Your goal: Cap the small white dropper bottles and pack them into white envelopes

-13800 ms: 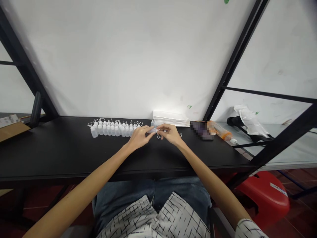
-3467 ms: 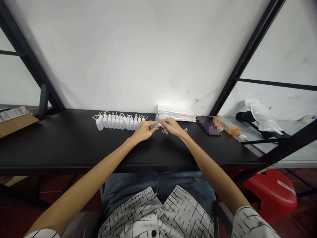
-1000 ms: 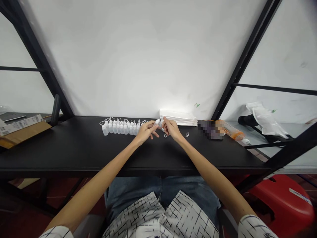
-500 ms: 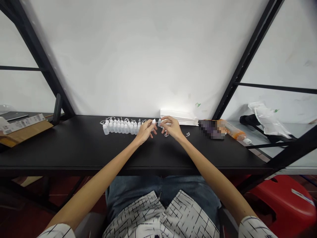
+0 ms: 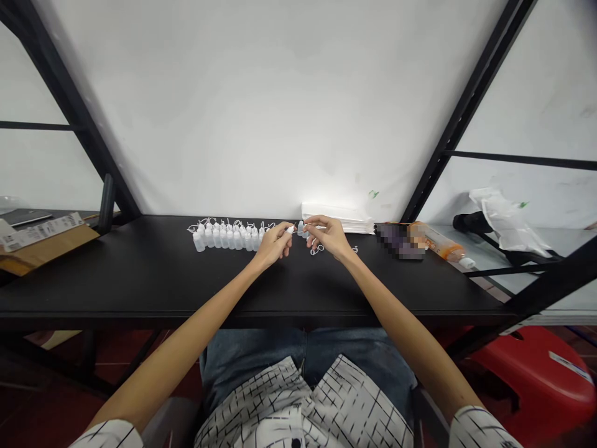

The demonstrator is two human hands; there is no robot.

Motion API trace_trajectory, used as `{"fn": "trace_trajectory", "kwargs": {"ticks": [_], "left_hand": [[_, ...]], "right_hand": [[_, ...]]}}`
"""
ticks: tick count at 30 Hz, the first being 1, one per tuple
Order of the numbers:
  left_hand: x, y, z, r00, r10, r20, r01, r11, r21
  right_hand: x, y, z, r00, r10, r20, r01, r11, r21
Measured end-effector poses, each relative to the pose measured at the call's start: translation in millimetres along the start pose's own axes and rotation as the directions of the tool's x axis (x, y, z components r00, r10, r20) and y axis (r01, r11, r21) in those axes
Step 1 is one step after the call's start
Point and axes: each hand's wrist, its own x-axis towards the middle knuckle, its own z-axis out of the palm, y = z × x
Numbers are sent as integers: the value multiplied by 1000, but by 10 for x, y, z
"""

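Observation:
My left hand (image 5: 275,244) pinches a small white cap (image 5: 290,229) between its fingertips. A thin white cord (image 5: 298,227) runs from that cap towards my right hand (image 5: 329,236), whose fingertips seem to hold it. A small white dropper bottle (image 5: 301,228) stands just beyond the gap between my hands. To the left, a tight row of several similar bottles (image 5: 228,239) stands on the black table (image 5: 140,274). Loops of white cord (image 5: 317,250) lie under my right hand.
A stack of white sheets (image 5: 338,218) lies behind my right hand. Right of it are a pixelated dark object (image 5: 401,241) and an orange-labelled tube (image 5: 443,247). A cardboard box (image 5: 41,233) sits far left, and a red stool (image 5: 532,379) stands below right.
My hands have drawn slightly apart, with the right hand moving right. The left hand now shows the small cap at its fingertips, and the cord spans the gap.

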Motion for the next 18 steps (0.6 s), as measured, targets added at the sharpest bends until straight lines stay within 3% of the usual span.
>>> {"fn": "trace_trajectory", "kwargs": {"ticks": [5, 11, 18], "left_hand": [[-15, 22, -15, 999, 26, -19, -24, 997, 73], [-32, 56, -24, 986, 159, -41, -138, 938, 319], [-18, 27, -15, 978, 206, 27, -194, 865, 463]], "right_hand": [[20, 26, -22, 1000, -9, 2, 9, 1000, 8], [27, 55, -40, 996, 28, 81, -27, 1000, -10], [0, 42, -25, 985, 47, 168, -45, 999, -16]]}}
